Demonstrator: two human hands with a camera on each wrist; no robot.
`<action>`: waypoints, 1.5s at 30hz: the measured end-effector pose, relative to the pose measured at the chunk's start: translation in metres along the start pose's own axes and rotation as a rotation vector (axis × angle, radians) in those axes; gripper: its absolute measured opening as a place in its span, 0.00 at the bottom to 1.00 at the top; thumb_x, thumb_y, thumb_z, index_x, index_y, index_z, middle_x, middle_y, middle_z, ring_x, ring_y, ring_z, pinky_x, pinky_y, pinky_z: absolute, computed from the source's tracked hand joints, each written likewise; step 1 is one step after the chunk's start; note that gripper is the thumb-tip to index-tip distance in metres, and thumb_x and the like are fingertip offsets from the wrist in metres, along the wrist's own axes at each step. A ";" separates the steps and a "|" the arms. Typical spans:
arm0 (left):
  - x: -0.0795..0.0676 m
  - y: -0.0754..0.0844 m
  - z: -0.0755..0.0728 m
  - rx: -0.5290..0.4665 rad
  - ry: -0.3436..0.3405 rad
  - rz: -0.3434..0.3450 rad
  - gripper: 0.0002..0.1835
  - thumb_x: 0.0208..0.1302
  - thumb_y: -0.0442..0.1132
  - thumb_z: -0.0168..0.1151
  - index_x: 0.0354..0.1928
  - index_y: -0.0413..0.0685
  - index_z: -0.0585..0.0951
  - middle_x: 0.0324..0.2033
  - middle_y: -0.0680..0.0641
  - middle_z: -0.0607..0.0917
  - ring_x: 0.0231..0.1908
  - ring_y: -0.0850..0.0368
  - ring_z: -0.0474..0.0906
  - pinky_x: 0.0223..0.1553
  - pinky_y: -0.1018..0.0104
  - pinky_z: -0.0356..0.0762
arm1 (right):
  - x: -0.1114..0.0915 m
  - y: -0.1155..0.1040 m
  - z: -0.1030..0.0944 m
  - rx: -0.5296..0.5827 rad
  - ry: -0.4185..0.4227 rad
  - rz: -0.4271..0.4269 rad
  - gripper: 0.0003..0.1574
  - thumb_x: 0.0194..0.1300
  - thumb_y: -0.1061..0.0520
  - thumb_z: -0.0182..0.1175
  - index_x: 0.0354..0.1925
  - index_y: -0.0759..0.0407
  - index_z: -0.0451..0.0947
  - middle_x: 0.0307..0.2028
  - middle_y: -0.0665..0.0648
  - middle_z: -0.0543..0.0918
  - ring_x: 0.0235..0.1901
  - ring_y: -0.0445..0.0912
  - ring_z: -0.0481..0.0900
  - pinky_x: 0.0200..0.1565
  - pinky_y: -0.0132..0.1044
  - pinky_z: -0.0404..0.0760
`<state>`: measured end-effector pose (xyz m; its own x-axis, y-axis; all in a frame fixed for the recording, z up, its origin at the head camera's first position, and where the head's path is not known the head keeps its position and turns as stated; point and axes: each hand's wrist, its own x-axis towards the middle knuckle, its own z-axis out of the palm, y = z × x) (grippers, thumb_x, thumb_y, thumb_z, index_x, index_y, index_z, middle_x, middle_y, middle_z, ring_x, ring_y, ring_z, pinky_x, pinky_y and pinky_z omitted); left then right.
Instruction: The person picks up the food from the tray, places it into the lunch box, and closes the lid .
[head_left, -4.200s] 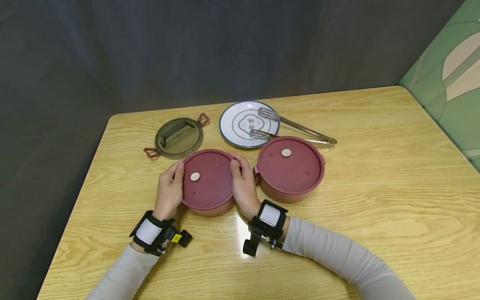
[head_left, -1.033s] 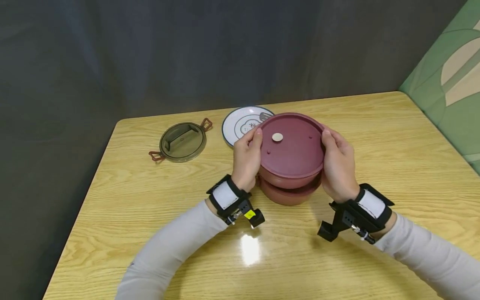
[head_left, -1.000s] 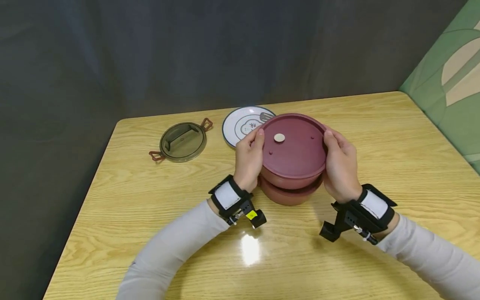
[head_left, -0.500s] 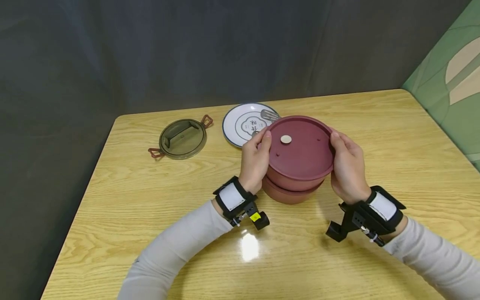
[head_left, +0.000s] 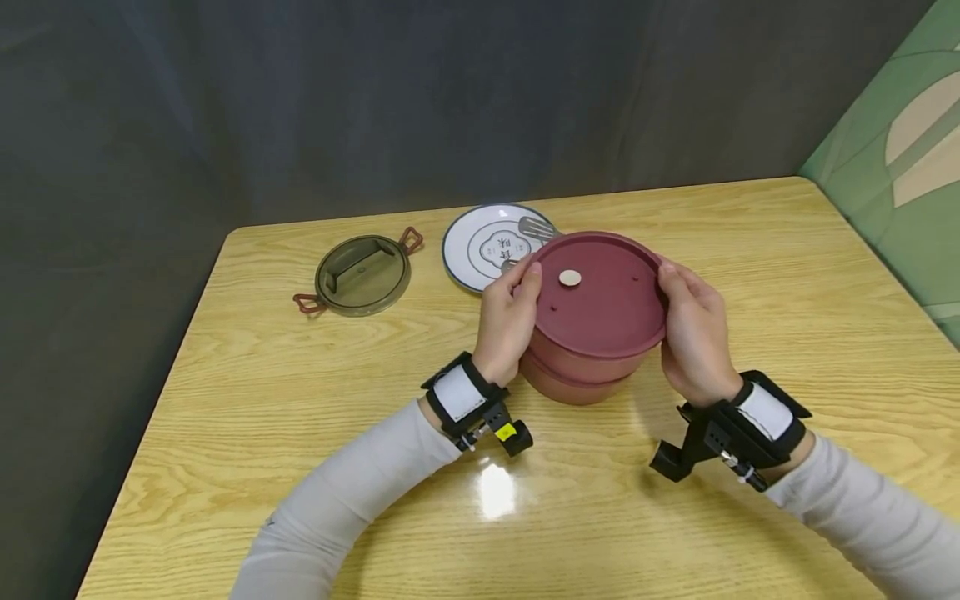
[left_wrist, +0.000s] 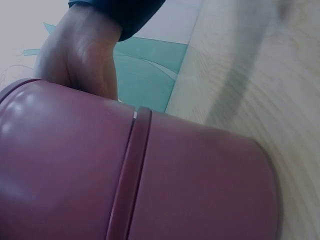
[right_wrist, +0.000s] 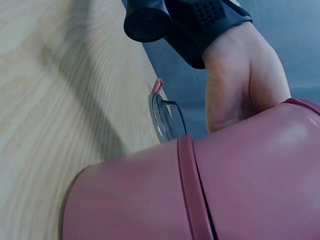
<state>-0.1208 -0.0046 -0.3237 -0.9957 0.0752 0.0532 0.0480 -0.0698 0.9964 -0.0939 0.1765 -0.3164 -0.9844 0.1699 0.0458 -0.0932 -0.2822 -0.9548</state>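
A round maroon lidded pot (head_left: pixel 603 308) with a pale oval button on its recessed top sits over a second maroon pot (head_left: pixel 573 390). My left hand (head_left: pixel 506 325) grips the upper pot's left side, thumb on the rim. On the opposite side my right hand (head_left: pixel 693 337) holds it the same way, fingers hidden beneath the edge. Both wrist views show the upper pot (left_wrist: pixel 60 160) against the rim band of the lower pot (right_wrist: pixel 130 195), with a thin dark line between them. The lower pot stands on the table, its top covered.
Behind the pots lies a white plate (head_left: pixel 472 250) with a blue edge, the slotted heads of metal tongs (head_left: pixel 536 227) over it. A smoky glass lid (head_left: pixel 367 287) with red-brown side loops rests at the back left. A dark curtain backs the wooden table (head_left: pixel 300 392).
Earlier the pot stood on the table left of the other one. Both hands have carried it right and over that pot, and the gap between the two has narrowed in the last second.
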 end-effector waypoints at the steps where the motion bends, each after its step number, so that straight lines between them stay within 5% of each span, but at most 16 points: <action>1: 0.000 0.000 -0.001 0.006 -0.001 -0.003 0.22 0.77 0.40 0.44 0.68 0.43 0.69 0.62 0.44 0.76 0.58 0.57 0.75 0.57 0.67 0.75 | 0.000 0.001 0.001 0.006 0.002 0.003 0.27 0.76 0.52 0.48 0.62 0.71 0.66 0.46 0.54 0.79 0.42 0.38 0.81 0.43 0.25 0.82; 20: -0.002 -0.002 -0.018 -0.011 0.013 0.009 0.22 0.77 0.40 0.45 0.68 0.40 0.69 0.62 0.43 0.76 0.59 0.55 0.75 0.58 0.65 0.75 | -0.002 0.007 0.018 -0.017 0.019 0.032 0.22 0.77 0.52 0.45 0.58 0.65 0.69 0.47 0.53 0.77 0.45 0.38 0.79 0.45 0.24 0.80; 30: -0.008 0.001 -0.055 -0.054 0.080 -0.025 0.22 0.76 0.40 0.46 0.67 0.39 0.70 0.61 0.42 0.77 0.60 0.56 0.74 0.58 0.66 0.75 | -0.004 0.019 0.056 -0.082 0.009 0.066 0.26 0.79 0.55 0.37 0.64 0.70 0.65 0.49 0.50 0.76 0.49 0.38 0.75 0.50 0.25 0.77; 37: -0.014 0.006 -0.085 -0.022 0.113 -0.057 0.23 0.76 0.41 0.46 0.68 0.40 0.69 0.61 0.43 0.76 0.59 0.57 0.75 0.57 0.68 0.75 | -0.006 0.026 0.083 -0.085 -0.041 0.116 0.27 0.79 0.55 0.36 0.67 0.68 0.63 0.55 0.58 0.74 0.52 0.41 0.74 0.53 0.28 0.76; 42: -0.016 0.007 -0.095 0.011 0.092 -0.058 0.24 0.77 0.45 0.45 0.68 0.41 0.68 0.61 0.43 0.76 0.60 0.55 0.74 0.60 0.64 0.74 | -0.006 0.026 0.084 -0.073 -0.085 0.173 0.28 0.80 0.50 0.35 0.67 0.65 0.63 0.56 0.58 0.74 0.54 0.42 0.73 0.58 0.30 0.73; 45: -0.018 0.006 -0.098 0.002 0.082 -0.054 0.28 0.77 0.50 0.42 0.73 0.44 0.61 0.68 0.45 0.69 0.67 0.57 0.65 0.67 0.64 0.65 | -0.005 0.023 0.076 -0.033 -0.130 0.190 0.34 0.80 0.45 0.31 0.71 0.64 0.59 0.62 0.59 0.69 0.59 0.44 0.68 0.62 0.30 0.66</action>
<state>-0.1107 -0.1042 -0.3252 -1.0000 -0.0028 -0.0057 -0.0055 -0.0657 0.9978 -0.1025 0.0971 -0.3162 -0.9949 -0.0076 -0.1005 0.0989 -0.2664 -0.9588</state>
